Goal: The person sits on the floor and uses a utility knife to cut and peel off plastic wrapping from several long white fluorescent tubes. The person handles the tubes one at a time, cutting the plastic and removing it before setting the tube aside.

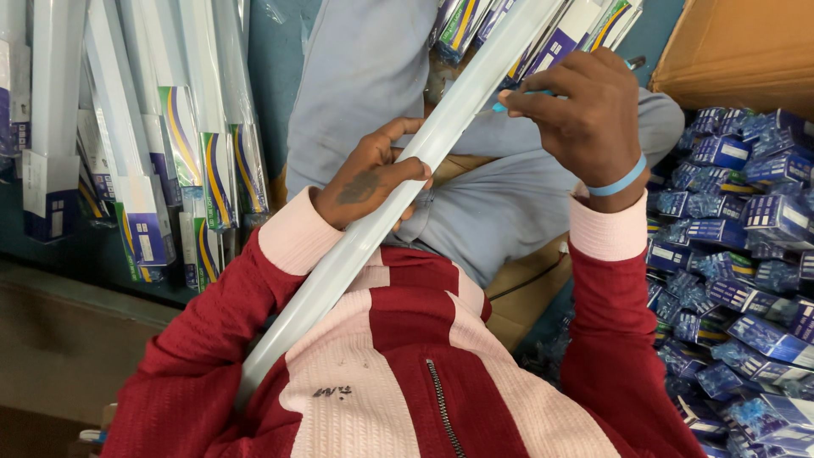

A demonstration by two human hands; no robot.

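The left hand (373,178) is curled around a long white tube light (398,187). The fingers wrap the tube and hold it tight. The tube runs slantwise, from under the left arm up past the right hand (581,110).

The right hand is closed around a thin light-blue pen (519,100). Its tip rests just beside the tube, maybe touching it. This hand has a blue band (617,182) on its wrist.

Left of the left hand, many long tubes in sleeves (182,127) lean in a row. Right of the right hand lies a big heap of small blue boxes (746,254), with a brown carton (746,47) above it.

It looks like this tube is being worked on now. It has no sleeve on it yet.
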